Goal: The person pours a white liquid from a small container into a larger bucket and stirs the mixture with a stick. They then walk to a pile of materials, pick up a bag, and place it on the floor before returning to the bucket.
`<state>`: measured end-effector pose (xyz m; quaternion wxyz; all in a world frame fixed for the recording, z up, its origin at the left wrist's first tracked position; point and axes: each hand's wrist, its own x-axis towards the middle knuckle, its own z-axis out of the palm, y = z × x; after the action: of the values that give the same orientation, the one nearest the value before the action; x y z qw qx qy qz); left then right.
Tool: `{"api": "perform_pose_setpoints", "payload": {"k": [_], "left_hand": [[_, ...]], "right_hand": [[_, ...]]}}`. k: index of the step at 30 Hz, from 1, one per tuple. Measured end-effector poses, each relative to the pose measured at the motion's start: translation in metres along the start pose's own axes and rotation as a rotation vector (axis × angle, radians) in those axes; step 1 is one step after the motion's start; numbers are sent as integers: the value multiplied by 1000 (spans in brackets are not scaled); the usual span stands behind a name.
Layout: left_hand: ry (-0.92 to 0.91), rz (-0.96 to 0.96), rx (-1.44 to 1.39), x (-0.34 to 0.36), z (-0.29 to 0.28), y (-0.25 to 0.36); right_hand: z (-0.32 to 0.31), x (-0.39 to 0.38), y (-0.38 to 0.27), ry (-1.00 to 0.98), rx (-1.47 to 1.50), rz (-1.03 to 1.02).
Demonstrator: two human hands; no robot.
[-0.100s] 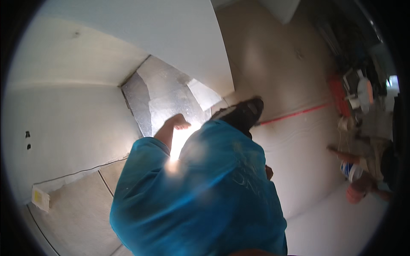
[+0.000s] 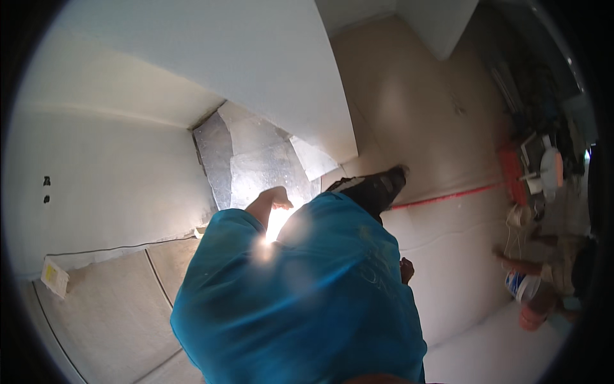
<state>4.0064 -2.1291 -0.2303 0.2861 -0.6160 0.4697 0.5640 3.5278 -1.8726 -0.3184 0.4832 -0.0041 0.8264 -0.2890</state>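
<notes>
My left hand (image 2: 277, 198) hangs beside my blue shirt (image 2: 300, 288), fingers curled in. Strong glare beside it hides the palm, so whether anything is in it cannot be made out. On the other side, my right hand (image 2: 407, 271) shows only partly past the shirt's edge. Its fingers look closed, and the shirt covers the rest. Beyond the shirt hem, a dark shoe and trouser leg (image 2: 377, 187) reach forward over the floor. Neither hand visibly touches a tool.
Grey sheets (image 2: 256, 147) cover the floor by the wall corner. A red strip (image 2: 448, 194) crosses the floor toward a red object (image 2: 510, 169) among clutter. At right, another person's arm (image 2: 521, 264) is near a white-and-blue bucket (image 2: 521, 286). A cable (image 2: 121, 247) runs along the left wall.
My view has tilted slightly, so the room and both hands sit lower in the picture. A little more of my right hand shows. Both hands keep their curled shape.
</notes>
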Motion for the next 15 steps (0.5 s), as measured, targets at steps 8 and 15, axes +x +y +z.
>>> {"api": "perform_pose_setpoints", "payload": {"k": [8, 15], "left_hand": [[-28, -125, 228, 59, 19, 45], [-121, -72, 37, 53, 2, 129]], "right_hand": [[-12, 154, -239, -108, 168, -441], [-65, 171, -371, 23, 188, -587]]}}
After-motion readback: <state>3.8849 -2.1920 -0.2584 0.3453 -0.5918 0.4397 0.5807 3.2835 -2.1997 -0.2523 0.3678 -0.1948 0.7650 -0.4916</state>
